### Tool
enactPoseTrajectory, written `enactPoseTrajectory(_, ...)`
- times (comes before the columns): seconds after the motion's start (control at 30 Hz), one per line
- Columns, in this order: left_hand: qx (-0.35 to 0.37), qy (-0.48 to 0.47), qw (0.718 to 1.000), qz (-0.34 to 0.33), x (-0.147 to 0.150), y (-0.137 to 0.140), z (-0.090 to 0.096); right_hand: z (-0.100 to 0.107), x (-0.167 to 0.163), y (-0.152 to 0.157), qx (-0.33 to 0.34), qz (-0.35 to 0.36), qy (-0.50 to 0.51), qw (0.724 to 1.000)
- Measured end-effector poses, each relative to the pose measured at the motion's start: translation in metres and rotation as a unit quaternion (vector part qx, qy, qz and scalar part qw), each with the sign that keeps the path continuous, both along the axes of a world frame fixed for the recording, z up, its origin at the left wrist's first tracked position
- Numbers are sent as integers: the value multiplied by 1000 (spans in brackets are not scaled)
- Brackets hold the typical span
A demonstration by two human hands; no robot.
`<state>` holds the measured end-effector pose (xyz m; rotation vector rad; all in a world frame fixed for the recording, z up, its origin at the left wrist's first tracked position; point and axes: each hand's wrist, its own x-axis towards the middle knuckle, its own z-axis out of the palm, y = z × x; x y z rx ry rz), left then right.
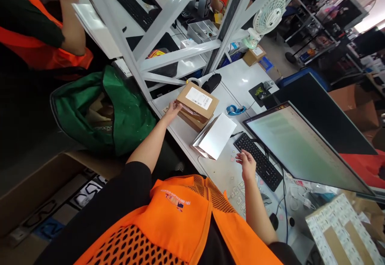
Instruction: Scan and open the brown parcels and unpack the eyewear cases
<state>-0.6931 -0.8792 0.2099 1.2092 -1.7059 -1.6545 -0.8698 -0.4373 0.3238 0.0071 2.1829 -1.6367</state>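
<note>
My left hand (173, 112) is at the near left corner of a brown cardboard box (184, 93) with a white printed label (199, 97). Its fingers are closed against the box edge. A second brown box (192, 121) shows underneath. Beside them on the desk stands a white box (218, 136), tilted in my view. My right hand (247, 164) hovers by the black keyboard (260, 160), fingers loosely bent and apart, with nothing in it.
A monitor (300, 144) stands right of the keyboard, with a blue tape dispenser (235, 110) behind. A grey metal frame (180, 58) borders the desk. Left are a green bag (129, 116) and a large open carton (33, 180). A co-worker's arm (73, 36) is at upper left.
</note>
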Motion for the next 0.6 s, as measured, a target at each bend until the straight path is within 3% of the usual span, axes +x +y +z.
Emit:
enactPoseTrajectory(0.07,11,46,997,-62,8,-2,-16,4,-4,2,1,-12,0,1000)
enactPoseTrajectory(0.13,0,40,996,-78,9,2,-28,10,-9,0,5,-18,5,1000)
enactPoseTrajectory(0.37,-25,-33,999,9,22,42,-40,34,-28,-10,16,5,47,999)
enactPoseTrajectory(0.5,-8,-26,999,42,44,65,-37,33,-32,-7,28,10,50,998)
enactPoseTrajectory(0.6,4,-48,995,82,44,78,-32,28,-30,-6,32,12,33,999)
